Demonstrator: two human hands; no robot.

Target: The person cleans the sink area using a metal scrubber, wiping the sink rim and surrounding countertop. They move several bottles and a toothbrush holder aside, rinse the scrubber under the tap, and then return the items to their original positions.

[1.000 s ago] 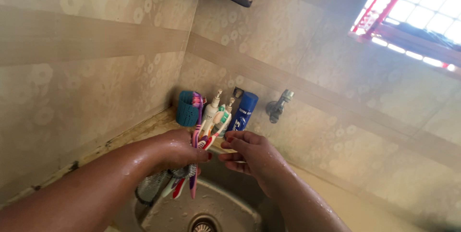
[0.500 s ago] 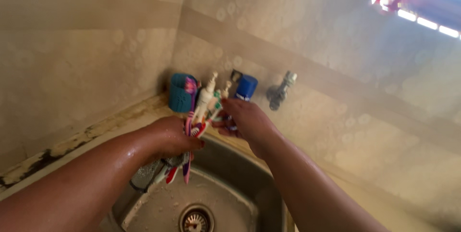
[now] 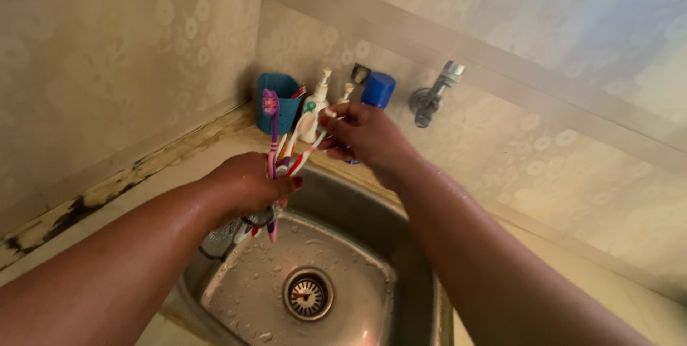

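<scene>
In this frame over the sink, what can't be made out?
- Head view: lower handles of the toothbrushes, hidden inside the left hand.
- Fingertips of the right hand, turned away; which toothbrush head they pinch is unclear.
- Blue can: body hidden behind the right hand.
- Inside of the blue cup: too small.
- Sink: near rim cut off by the bottom edge.
</scene>
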